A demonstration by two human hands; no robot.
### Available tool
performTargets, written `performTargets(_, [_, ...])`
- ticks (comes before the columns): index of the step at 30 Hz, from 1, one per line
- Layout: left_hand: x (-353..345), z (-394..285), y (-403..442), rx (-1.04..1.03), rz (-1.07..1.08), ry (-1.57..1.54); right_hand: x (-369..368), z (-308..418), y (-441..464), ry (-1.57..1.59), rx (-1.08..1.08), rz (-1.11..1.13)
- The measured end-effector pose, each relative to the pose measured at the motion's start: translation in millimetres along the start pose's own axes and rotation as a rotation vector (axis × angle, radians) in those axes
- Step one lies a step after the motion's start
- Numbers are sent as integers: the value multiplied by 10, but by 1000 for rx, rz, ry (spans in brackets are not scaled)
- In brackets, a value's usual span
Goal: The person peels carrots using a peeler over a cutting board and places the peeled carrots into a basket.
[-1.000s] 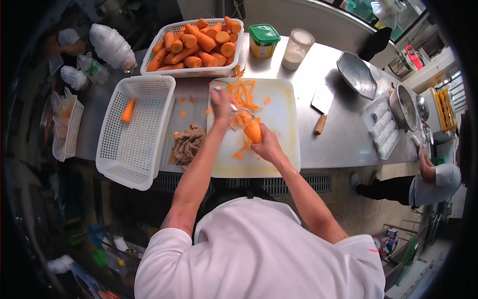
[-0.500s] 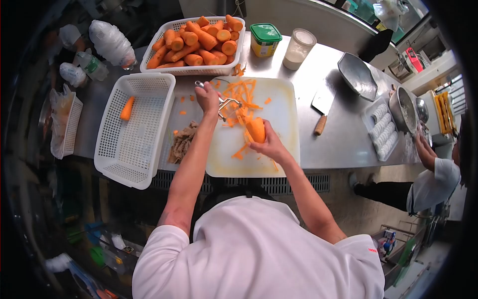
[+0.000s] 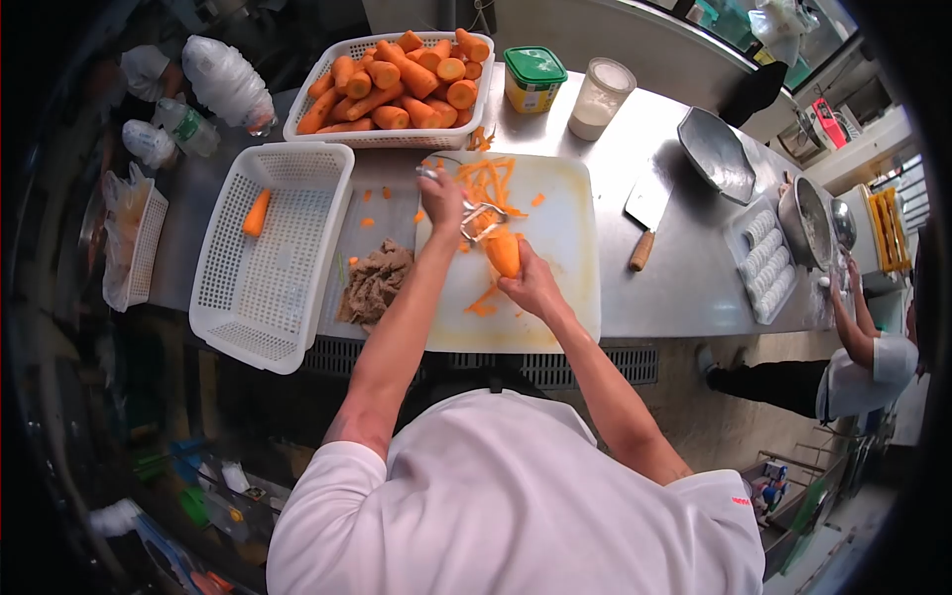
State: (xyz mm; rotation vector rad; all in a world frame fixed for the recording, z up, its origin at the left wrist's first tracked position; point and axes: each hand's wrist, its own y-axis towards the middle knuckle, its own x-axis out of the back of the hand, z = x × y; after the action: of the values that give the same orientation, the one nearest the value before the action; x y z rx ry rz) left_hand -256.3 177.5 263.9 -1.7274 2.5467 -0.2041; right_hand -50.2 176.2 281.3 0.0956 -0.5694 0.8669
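Observation:
My left hand [image 3: 443, 205] is wrapped round the handle of a metal peeler [image 3: 483, 222], whose head is at the far end of a carrot [image 3: 504, 255]; whether the blade touches it I cannot tell. That carrot is gripped by my right hand [image 3: 535, 283] above the white cutting board [image 3: 565, 213]. Orange peelings [image 3: 486, 181] lie heaped on the board's far half, with a few more below the carrot. A crumpled brown cloth [image 3: 377, 288] rests against the board's left side.
At left, a white perforated basket [image 3: 258, 297] holds one carrot [image 3: 257, 212]; behind, another basket [image 3: 302, 127] is piled with carrots. A green-lidded tub [image 3: 535, 79], a jar [image 3: 601, 99], a cleaver [image 3: 648, 210] and a tray of white rolls [image 3: 764, 260] stand rightward. A co-worker [image 3: 868, 372] works at far right.
My left hand has moved right with the peeler, closer to the carrot. Peelings that hung at the carrot's far end no longer show there. The co-worker's arms have shifted.

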Motion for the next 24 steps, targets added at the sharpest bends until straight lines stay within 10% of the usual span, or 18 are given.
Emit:
performTargets(4, [-116, -166, -358, -92, 203, -59, 32, 25, 18, -148, -66, 15])
performTargets(8, [-24, 279, 318, -109, -157, 74, 40, -134, -53, -143, 35, -52])
performTargets(13, [46, -253, -96, -80, 16, -124, 280, 112, -174, 845, -225, 190])
performTargets(20, [126, -119, 168, 72, -9, -121, 223, -19, -78, 464, -167, 315])
performTargets(24, [-229, 3, -313, -168, 184, 24, 46, -59, -55, 221, -138, 102])
